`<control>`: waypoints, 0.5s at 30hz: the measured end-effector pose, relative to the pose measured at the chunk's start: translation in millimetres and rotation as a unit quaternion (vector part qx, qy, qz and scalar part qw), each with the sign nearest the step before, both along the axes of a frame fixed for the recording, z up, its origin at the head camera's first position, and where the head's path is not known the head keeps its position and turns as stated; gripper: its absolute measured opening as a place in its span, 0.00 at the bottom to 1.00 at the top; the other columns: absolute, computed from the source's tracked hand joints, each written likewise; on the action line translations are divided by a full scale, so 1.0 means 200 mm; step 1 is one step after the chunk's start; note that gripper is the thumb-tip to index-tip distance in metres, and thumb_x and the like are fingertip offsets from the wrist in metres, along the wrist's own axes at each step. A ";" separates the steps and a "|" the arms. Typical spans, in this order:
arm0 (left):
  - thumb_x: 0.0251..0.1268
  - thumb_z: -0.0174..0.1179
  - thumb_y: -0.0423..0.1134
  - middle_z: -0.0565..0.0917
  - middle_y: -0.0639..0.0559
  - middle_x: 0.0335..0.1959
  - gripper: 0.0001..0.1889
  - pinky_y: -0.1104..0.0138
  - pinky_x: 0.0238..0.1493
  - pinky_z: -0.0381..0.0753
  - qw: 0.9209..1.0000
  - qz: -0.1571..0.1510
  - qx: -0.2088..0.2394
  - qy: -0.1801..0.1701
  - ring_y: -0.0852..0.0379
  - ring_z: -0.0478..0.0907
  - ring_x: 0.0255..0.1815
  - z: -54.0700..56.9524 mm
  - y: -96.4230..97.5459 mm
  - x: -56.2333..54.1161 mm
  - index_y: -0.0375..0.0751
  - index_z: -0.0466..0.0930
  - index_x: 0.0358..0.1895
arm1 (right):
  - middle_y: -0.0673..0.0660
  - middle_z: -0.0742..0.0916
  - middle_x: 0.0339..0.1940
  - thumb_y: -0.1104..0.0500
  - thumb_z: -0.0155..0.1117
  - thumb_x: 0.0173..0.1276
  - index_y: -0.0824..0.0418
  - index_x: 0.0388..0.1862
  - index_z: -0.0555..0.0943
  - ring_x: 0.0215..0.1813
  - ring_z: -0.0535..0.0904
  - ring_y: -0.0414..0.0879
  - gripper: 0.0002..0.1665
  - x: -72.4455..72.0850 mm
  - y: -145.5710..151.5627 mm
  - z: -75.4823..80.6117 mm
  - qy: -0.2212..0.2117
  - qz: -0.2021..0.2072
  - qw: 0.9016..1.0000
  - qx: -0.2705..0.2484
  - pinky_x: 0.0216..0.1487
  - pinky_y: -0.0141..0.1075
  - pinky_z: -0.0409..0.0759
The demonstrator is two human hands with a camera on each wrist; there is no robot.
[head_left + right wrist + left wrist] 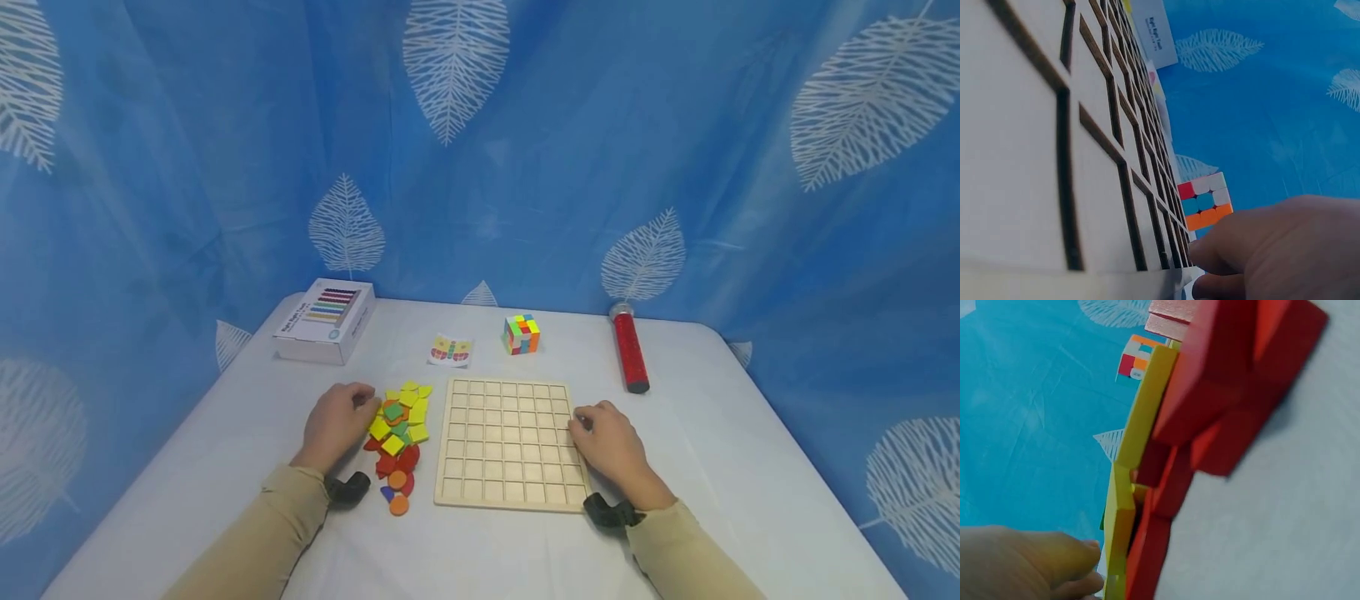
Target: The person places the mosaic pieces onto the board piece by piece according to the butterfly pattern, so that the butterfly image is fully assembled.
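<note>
A wooden grid board (pixel 516 442) lies flat, its square cells bare. To its left is a loose pile of flat coloured pieces: yellow squares (pixel 417 413), red pieces (pixel 387 464), orange discs (pixel 399 505) and a few green ones. My left hand (pixel 337 423) rests at the pile's left side, fingers loosely curled around nothing; the left wrist view has its fingertips right by a yellow piece (pixel 1121 519). At the board's right edge rests my right hand (pixel 611 443), also loosely curled, with thumb and finger close to the rim in the right wrist view.
Behind the board lie a small picture card (pixel 450 351) and a puzzle cube (pixel 521 334). A white box (pixel 325 322) sits at the back left, a red flashlight (pixel 630 348) at the back right. Blue leaf-print curtain (pixel 525 167) surrounds the white table (pixel 517 558).
</note>
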State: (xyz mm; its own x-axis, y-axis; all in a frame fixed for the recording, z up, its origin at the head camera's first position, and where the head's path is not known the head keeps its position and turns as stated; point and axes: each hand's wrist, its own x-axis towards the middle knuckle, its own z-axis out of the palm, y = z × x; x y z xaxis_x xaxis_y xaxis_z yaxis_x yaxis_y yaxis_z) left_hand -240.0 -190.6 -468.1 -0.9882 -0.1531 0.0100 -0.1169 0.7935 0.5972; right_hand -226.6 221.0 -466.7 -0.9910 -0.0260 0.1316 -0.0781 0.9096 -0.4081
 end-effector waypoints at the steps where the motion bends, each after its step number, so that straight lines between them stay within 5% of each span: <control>1: 0.75 0.59 0.47 0.81 0.40 0.56 0.21 0.46 0.63 0.77 1.000 0.002 -0.003 -0.005 0.42 0.78 0.57 0.00 0.00 0.00 0.38 0.80 0.63 | 0.58 0.85 0.41 0.54 0.62 0.71 0.66 0.58 0.85 0.37 0.78 0.48 0.23 0.00 0.00 0.00 -0.004 0.001 1.000 0.000 0.36 0.43 0.78; 6: 0.73 0.62 0.47 0.82 0.40 0.54 0.21 0.47 0.60 0.79 1.000 0.001 -0.019 -0.013 0.42 0.79 0.54 0.00 0.00 0.00 0.38 0.81 0.61 | 0.54 0.79 0.31 0.54 0.62 0.70 0.67 0.60 0.84 0.31 0.71 0.46 0.24 0.00 0.01 -0.01 -0.017 0.008 1.000 -0.004 0.29 0.37 0.66; 15: 0.79 0.56 0.47 0.81 0.43 0.56 0.19 0.49 0.64 0.78 0.999 -0.014 0.006 0.028 0.45 0.78 0.56 -0.05 -0.01 -0.07 0.41 0.80 0.64 | 0.54 0.75 0.27 0.52 0.61 0.71 0.65 0.56 0.86 0.29 0.69 0.46 0.22 -0.01 0.00 -0.02 -0.012 0.020 1.000 -0.009 0.28 0.37 0.62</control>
